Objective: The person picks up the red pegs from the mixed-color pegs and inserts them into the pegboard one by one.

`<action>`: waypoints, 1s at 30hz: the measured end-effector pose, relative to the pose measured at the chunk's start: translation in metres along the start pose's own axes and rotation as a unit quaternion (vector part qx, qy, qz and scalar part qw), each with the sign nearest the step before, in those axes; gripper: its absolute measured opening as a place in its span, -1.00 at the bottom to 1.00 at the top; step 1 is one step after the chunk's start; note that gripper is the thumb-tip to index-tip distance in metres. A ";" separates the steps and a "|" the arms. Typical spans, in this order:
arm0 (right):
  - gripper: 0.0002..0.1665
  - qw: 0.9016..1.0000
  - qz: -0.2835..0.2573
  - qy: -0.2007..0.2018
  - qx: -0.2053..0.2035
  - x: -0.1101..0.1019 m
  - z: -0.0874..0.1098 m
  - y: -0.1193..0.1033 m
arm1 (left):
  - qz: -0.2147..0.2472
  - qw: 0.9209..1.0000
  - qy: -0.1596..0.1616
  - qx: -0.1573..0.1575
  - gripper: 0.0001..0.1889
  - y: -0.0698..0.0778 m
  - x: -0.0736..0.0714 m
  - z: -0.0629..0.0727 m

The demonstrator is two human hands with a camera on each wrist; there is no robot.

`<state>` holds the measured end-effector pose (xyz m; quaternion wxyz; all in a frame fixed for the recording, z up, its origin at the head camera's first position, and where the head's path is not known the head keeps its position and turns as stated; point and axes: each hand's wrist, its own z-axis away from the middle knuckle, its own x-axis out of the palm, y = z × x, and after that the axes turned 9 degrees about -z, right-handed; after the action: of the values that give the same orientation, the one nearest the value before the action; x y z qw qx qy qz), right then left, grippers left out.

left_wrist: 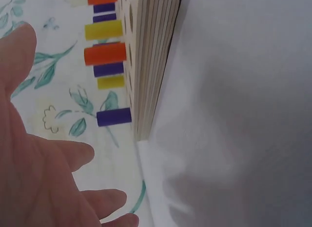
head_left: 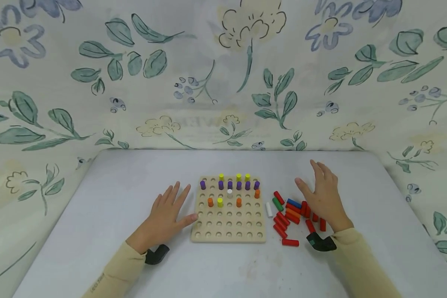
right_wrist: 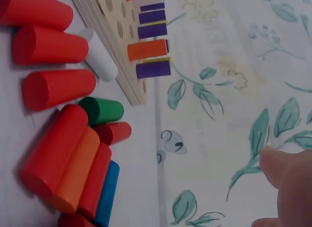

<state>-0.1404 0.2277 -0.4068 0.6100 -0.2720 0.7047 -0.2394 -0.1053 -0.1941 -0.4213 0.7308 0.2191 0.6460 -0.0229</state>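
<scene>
A square wooden pegboard (head_left: 227, 239) lies flat on the table, with purple, yellow, orange and white pegs standing in its far rows. My left hand (head_left: 164, 217) is at the board's left side, fingers spread and nothing held. Its thumb reaches the board's left edge; whether it touches I cannot tell. Loose pegs, mostly red (head_left: 290, 243), lie right of the board, among them a green peg (right_wrist: 105, 111), a blue peg (right_wrist: 107, 194) and a white peg (head_left: 269, 210). Over the right part of this pile is my right hand (head_left: 325, 203), fingers loosely extended, no peg visible in it.
The white table (head_left: 134, 169) carries the board and the pegs. Behind it and along both sides hangs a flower-printed cloth (head_left: 223, 107). Each wrist wears a black camera mount, such as the right mount (head_left: 321, 243).
</scene>
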 end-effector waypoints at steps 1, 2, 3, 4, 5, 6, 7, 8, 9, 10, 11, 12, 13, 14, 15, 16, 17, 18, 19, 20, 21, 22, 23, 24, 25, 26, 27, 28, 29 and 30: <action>-0.07 1.000 -0.001 -0.004 0.003 0.001 0.000 -0.001 | 0.002 1.000 -0.003 0.002 -0.07 0.001 0.001 0.001; -0.07 1.000 -0.002 -0.008 0.005 0.003 0.000 -0.001 | 0.003 1.000 -0.005 0.003 -0.07 0.002 0.003 0.002; -0.07 1.000 -0.003 -0.011 0.006 0.004 0.001 -0.002 | 0.005 1.000 -0.008 0.005 -0.07 0.004 0.004 0.002; -0.07 1.000 -0.005 -0.015 0.007 0.005 0.001 -0.002 | 0.006 1.000 -0.011 0.007 -0.07 0.005 0.005 0.003; -0.07 1.000 -0.007 -0.018 0.006 0.006 0.001 -0.003 | 0.010 1.000 -0.012 0.009 -0.07 0.006 0.005 0.003; -0.08 1.000 -0.009 -0.021 0.005 0.008 0.001 -0.003 | 0.012 1.000 -0.014 0.012 -0.07 0.008 0.006 0.003; -0.08 1.000 -0.013 -0.023 0.003 0.009 0.001 -0.003 | 0.014 1.000 -0.015 0.015 -0.08 0.009 0.007 0.004; -0.08 1.000 -0.016 -0.025 0.003 0.010 0.002 -0.003 | 0.016 1.000 -0.015 0.017 -0.08 0.009 0.007 0.004; -0.09 0.999 -0.019 -0.027 0.003 0.012 0.002 -0.004 | 0.020 0.999 -0.013 0.021 -0.09 0.010 0.008 0.004; -0.10 0.999 -0.021 -0.029 0.004 0.013 0.002 -0.004 | 0.022 0.999 -0.014 0.022 -0.09 0.011 0.008 0.004; -0.10 0.999 -0.023 -0.032 0.008 0.015 0.002 -0.005 | 0.024 0.999 -0.014 0.024 -0.10 0.011 0.009 0.005; -0.11 0.999 -0.024 -0.035 0.013 0.016 0.003 -0.006 | 0.026 0.999 -0.015 0.025 -0.10 0.011 0.010 0.005; -0.11 0.999 -0.023 -0.038 0.018 0.017 0.003 -0.007 | 0.028 0.999 -0.016 0.027 -0.11 0.012 0.011 0.005; -0.11 0.999 -0.022 -0.041 0.025 0.019 0.003 -0.008 | 0.030 0.999 -0.017 0.027 -0.11 0.012 0.012 0.005; -0.12 0.998 -0.020 -0.044 0.030 0.020 0.003 -0.008 | 0.033 0.999 -0.020 0.029 -0.11 0.013 0.013 0.005; -0.12 0.998 -0.017 -0.046 0.035 0.022 0.003 -0.009 | 0.037 0.999 -0.024 0.029 -0.11 0.014 0.014 0.005; -0.13 0.998 -0.015 -0.049 0.040 0.023 0.002 -0.009 | 0.040 0.998 -0.026 0.031 -0.10 0.015 0.015 0.005; -0.13 0.998 -0.014 -0.052 0.042 0.024 0.002 -0.010 | 0.044 0.998 -0.028 0.032 -0.10 0.016 0.016 0.005; -0.14 0.997 -0.012 -0.055 0.044 0.025 0.002 -0.010 | 0.047 0.998 -0.031 0.033 -0.10 0.016 0.017 0.005; -0.15 0.997 -0.009 -0.058 0.046 0.026 0.002 -0.011 | 0.049 0.998 -0.034 0.034 -0.09 0.017 0.018 0.004; -0.16 0.997 -0.008 -0.060 0.047 0.027 0.002 -0.011 | 0.049 0.997 -0.037 0.035 -0.09 0.018 0.019 0.004; -0.17 0.997 -0.006 -0.063 0.050 0.028 0.002 -0.011 | 0.049 0.997 -0.040 0.037 -0.08 0.018 0.020 0.004; -0.17 0.996 -0.005 -0.066 0.051 0.029 0.002 -0.012 | 0.046 0.997 -0.042 0.037 -0.08 0.019 0.020 0.004; -0.18 0.996 -0.004 -0.069 0.053 0.030 0.002 -0.012 | 0.044 0.997 -0.043 0.037 -0.08 0.019 0.021 0.004; -0.18 0.996 -0.002 -0.071 0.054 0.031 0.002 -0.013 | 0.042 0.997 -0.044 0.038 -0.08 0.020 0.022 0.004; -0.20 0.996 -0.001 -0.073 0.055 0.032 0.001 -0.013 | 0.039 0.998 -0.044 0.038 -0.08 0.020 0.022 0.004; -0.21 0.996 -0.002 -0.075 0.056 0.032 0.001 -0.014 | 0.037 0.998 -0.045 0.039 -0.08 0.020 0.022 0.004; -0.22 0.995 -0.002 -0.076 0.057 0.033 0.001 -0.014 | 0.035 0.998 -0.045 0.038 -0.07 0.020 0.023 0.004; -0.23 0.995 -0.003 -0.078 0.058 0.033 0.001 -0.014 | 0.034 0.998 -0.045 0.038 -0.07 0.020 0.023 0.004; -0.24 0.995 -0.004 -0.080 0.060 0.034 0.000 -0.015 | 0.034 0.998 -0.046 0.038 -0.07 0.020 0.023 0.004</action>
<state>-0.1424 0.1942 -0.4215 0.6786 -0.2561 0.6369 -0.2612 -0.0914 -0.1714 -0.4372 0.7513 0.2674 0.6025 -0.0326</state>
